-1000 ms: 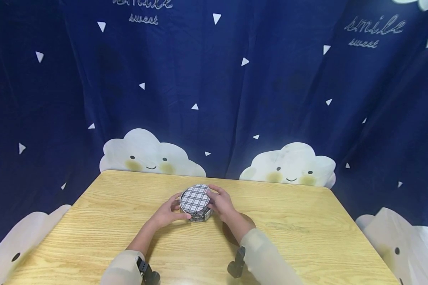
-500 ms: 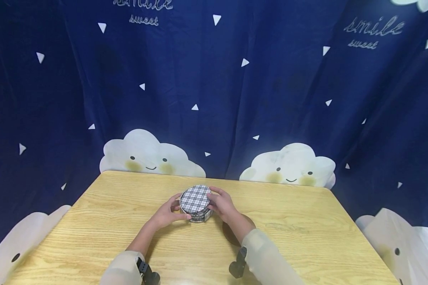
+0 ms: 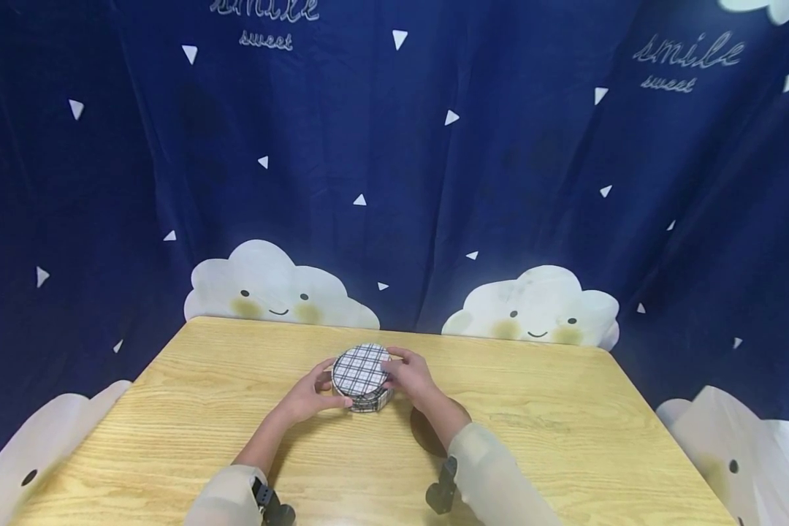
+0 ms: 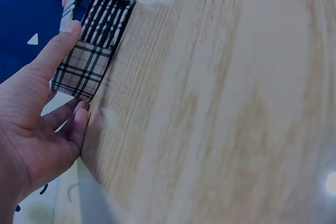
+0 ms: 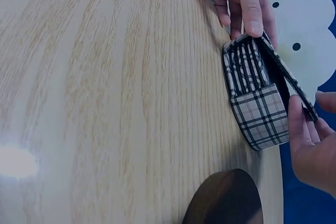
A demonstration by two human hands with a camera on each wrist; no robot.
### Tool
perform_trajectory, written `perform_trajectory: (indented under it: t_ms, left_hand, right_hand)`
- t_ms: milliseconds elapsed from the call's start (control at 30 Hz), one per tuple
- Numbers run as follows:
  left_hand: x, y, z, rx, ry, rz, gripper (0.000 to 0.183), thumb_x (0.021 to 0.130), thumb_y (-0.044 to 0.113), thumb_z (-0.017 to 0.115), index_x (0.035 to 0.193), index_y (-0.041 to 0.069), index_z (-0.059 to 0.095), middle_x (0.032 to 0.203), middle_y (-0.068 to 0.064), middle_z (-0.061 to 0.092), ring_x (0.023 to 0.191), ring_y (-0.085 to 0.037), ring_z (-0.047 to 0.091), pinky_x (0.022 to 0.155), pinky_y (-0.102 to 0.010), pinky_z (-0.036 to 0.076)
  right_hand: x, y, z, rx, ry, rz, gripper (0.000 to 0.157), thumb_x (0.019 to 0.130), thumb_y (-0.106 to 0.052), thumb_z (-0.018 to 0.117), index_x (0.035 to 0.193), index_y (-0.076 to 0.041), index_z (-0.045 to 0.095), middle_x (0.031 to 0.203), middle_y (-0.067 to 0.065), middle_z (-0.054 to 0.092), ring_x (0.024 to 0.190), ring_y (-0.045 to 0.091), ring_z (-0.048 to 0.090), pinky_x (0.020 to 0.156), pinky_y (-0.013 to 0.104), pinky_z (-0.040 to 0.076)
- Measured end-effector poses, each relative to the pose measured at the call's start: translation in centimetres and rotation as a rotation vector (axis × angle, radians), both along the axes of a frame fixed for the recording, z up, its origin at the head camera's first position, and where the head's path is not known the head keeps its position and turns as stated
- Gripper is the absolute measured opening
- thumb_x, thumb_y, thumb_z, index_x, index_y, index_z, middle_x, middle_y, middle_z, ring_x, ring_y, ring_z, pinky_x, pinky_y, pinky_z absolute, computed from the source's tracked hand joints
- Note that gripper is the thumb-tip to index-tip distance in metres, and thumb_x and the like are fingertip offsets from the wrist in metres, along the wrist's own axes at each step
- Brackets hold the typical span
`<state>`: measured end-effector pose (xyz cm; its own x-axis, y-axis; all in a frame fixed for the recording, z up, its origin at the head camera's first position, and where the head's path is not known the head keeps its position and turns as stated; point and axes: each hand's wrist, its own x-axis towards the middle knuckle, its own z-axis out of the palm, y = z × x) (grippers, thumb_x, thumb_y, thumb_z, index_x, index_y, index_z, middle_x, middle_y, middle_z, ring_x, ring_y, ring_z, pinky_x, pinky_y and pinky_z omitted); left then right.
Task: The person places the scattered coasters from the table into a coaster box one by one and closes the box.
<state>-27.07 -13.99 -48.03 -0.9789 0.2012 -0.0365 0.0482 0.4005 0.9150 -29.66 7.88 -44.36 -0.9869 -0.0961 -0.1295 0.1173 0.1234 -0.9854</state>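
A round black-and-white plaid coaster [image 3: 360, 370] sits tilted on top of a plaid coaster holder [image 5: 260, 116]. Through the holder's open side, several stacked coasters [image 5: 244, 69] show their edges. My left hand [image 3: 310, 394] grips the holder from the left, thumb at the top edge and fingers curled behind and below. From the other side my right hand [image 3: 410, 378] pinches the tilted coaster at its rim; a wedge-shaped gap between coaster and stack shows in the right wrist view. The holder's far side is hidden by the hands.
A dark brown round object [image 5: 233, 200] stands on the wooden table [image 3: 565, 424], partly under my right forearm. Behind the table's far edge hangs a navy curtain [image 3: 394, 161] printed with clouds and triangles. Both wrists wear black camera straps.
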Motion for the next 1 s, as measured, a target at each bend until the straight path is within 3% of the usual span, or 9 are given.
perform_trajectory:
  t_ms: [300, 633, 1000]
  left_hand:
    - [0.07, 0.09, 0.12, 0.012, -0.004, 0.002, 0.097, 0.07, 0.031, 0.082, 0.147, 0.011, 0.027, 0.14, -0.023, 0.044, 0.124, -0.041, 0.046, 0.096, -0.05, 0.048]
    - [-0.05, 0.11, -0.26, 0.023, 0.006, 0.001, 0.096, 0.069, 0.029, 0.083, 0.146, 0.011, 0.028, 0.139, -0.022, 0.046, 0.124, -0.042, 0.047, 0.096, -0.05, 0.048]
    - [-0.14, 0.13, -0.26, 0.008, 0.01, 0.008, 0.097, 0.069, 0.029, 0.083, 0.146, 0.011, 0.028, 0.138, -0.022, 0.047, 0.123, -0.041, 0.048, 0.095, -0.05, 0.048]
  right_hand:
    - [-0.09, 0.24, -0.02, 0.128, 0.051, -0.003, 0.043, 0.086, -0.012, 0.061, 0.127, -0.004, 0.054, 0.081, 0.004, 0.056, 0.058, 0.011, 0.05, 0.056, 0.031, 0.05]
    - [0.07, 0.66, -0.42, 0.147, 0.053, 0.031, 0.047, 0.084, -0.012, 0.063, 0.129, -0.005, 0.052, 0.07, -0.001, 0.048, 0.048, 0.008, 0.038, 0.046, 0.024, 0.033]
    - [0.18, 0.89, -0.74, 0.196, 0.052, 0.04, 0.049, 0.082, -0.012, 0.065, 0.129, -0.005, 0.052, 0.074, 0.0, 0.05, 0.05, 0.008, 0.038, 0.046, 0.023, 0.034]
